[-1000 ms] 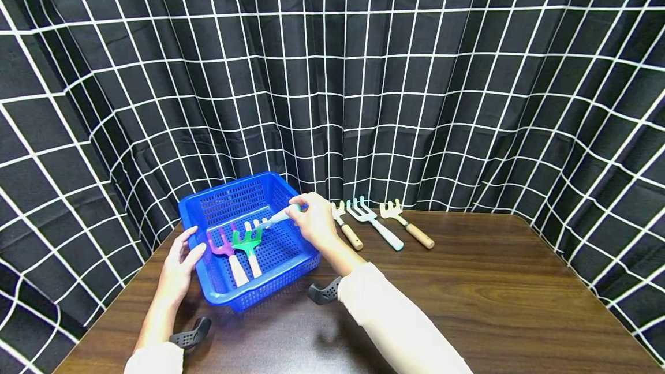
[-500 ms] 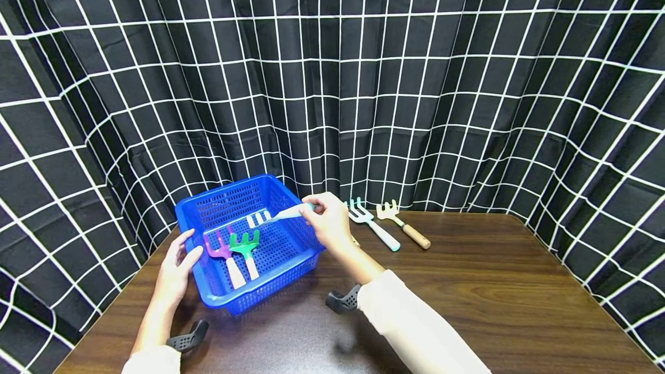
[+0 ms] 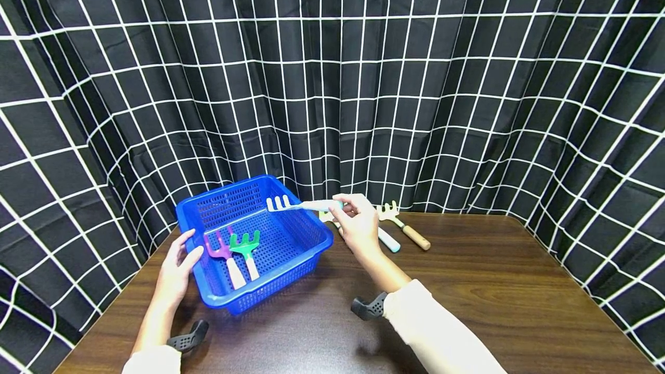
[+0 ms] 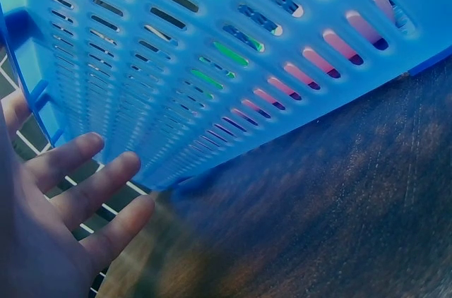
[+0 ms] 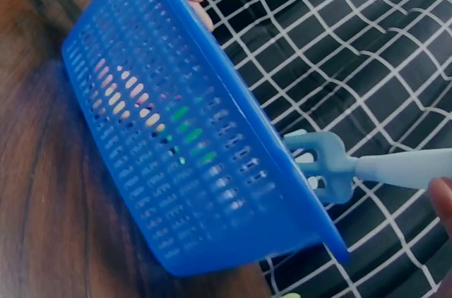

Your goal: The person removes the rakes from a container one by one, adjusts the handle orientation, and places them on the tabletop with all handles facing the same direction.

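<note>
My right hand [image 3: 358, 224] pinches the end of a light blue garden hand fork [image 3: 312, 205], whose handle is paler. The fork lies level above the right side of a blue plastic basket [image 3: 265, 284], tines pointing left; in the right wrist view its head [image 5: 328, 164] shows past the rim. My left hand [image 3: 174, 273] holds the basket's left rim between thumb and finger; the left wrist view shows its other fingers [image 4: 99, 192] loose outside the wall. Inside the basket lie a purple hand fork [image 3: 222, 251] and a green hand fork [image 3: 245, 249], both with pale handles.
Right of the basket, on the brown wooden table [image 3: 483, 281], lie a wooden-handled yellow hand fork [image 3: 415, 235], a pale blue-handled fork [image 3: 389, 240] and another wooden-handled fork [image 3: 326, 216], the latter two partly behind my right hand. A black gridded curtain [image 3: 395, 103] encloses the back and sides.
My right hand has lifted the light blue hand fork up and rightward, from low inside the basket to above its right rim. My left hand stays on the left rim.
</note>
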`<state>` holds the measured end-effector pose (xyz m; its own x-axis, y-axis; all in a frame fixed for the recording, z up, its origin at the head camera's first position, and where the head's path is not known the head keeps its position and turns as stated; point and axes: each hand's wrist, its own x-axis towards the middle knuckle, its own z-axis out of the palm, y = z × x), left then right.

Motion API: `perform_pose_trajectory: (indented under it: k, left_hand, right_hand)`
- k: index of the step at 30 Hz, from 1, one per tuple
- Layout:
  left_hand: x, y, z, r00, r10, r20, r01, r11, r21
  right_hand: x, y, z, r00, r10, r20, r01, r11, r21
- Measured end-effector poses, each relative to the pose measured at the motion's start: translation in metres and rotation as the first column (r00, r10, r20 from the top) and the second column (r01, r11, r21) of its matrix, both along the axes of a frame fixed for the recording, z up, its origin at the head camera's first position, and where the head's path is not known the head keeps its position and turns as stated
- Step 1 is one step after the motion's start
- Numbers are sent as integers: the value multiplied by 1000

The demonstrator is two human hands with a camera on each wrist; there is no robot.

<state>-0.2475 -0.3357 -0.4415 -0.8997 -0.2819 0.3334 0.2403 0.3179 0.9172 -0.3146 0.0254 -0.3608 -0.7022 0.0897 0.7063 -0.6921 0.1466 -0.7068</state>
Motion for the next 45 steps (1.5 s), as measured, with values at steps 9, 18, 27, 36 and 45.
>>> perform_pose_trajectory:
  k: [9,18,27,36,45]
  left_hand:
    - [1,-1,0,999,26,23,-25,1000,-17]
    - [0,0,-2,999,17,37,-17,1000,2]
    - [2,2,2,999,24,40,-24,1000,-15]
    - [1,1,0,999,20,25,-20,1000,-16]
    - [0,0,1,999,17,51,-16,1000,-8]
  right_hand:
    - [25,24,24,1000,-21,5,21,998,-54]
    - [-8,59,-6,993,-120,-25,118,992,-50]
    - [-16,94,-24,947,-317,-60,319,947,36]
    - [-19,121,-34,903,-420,-94,426,903,57]
    - [-22,144,-46,855,-505,-114,514,855,66]
